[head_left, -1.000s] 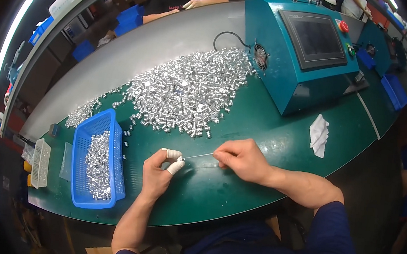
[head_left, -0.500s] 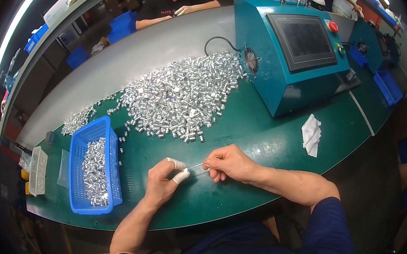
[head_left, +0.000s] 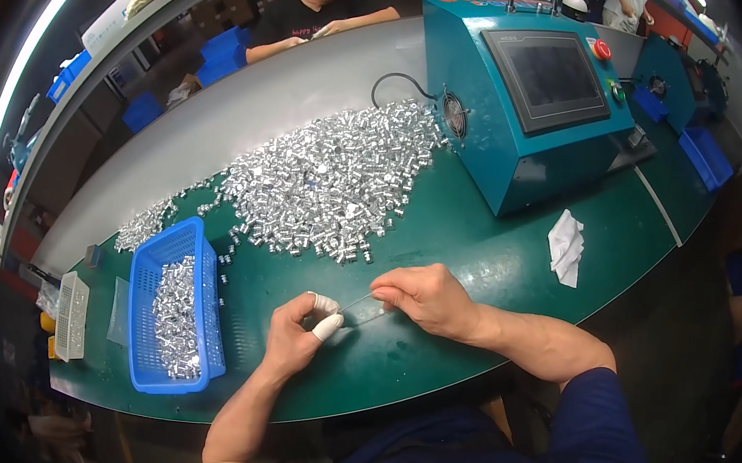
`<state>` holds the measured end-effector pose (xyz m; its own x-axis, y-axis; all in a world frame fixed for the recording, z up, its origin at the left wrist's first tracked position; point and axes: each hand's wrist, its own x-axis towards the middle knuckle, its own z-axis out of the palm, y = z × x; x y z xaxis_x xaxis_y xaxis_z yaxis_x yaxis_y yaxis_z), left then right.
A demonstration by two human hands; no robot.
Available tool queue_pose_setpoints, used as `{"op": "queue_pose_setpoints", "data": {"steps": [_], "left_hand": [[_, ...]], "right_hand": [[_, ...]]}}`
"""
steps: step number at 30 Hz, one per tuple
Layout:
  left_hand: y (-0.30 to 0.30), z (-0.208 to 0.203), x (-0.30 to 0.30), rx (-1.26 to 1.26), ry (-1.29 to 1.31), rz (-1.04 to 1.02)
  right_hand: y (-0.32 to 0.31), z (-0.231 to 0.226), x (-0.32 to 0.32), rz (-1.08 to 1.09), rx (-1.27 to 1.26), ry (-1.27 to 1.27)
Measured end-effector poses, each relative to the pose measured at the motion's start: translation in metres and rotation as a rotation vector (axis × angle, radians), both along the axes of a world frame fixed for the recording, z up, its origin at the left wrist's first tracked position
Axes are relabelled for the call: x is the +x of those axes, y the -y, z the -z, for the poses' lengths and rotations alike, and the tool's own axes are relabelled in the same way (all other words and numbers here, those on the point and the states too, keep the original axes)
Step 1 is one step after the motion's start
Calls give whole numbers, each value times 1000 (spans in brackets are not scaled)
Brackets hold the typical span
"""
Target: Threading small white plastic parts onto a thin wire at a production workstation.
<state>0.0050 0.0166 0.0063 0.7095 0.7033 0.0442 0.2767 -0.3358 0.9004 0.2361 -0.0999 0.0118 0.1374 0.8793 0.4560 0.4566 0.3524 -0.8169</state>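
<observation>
Both hands mid-threading, I'd say: left hand [head_left: 297, 336] & right hand [head_left: 423, 295] fingers pinch thin wire [head_left: 355, 303] ends; next needs steady alignment w/ small metal tubes [head_left: 331, 183].

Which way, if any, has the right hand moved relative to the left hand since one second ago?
Yes: the right hand has moved closer to the left hand, judged against the green table.
</observation>
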Motion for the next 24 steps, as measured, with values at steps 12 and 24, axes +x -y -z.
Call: {"op": "queue_pose_setpoints", "data": {"steps": [12, 24], "left_hand": [[8, -8, 5, 365, 56, 36], [3, -6, 1, 332, 79, 10]], "right_hand": [[-1, -9, 2, -72, -522, -82], [-3, 2, 2, -133, -462, -195]]}}
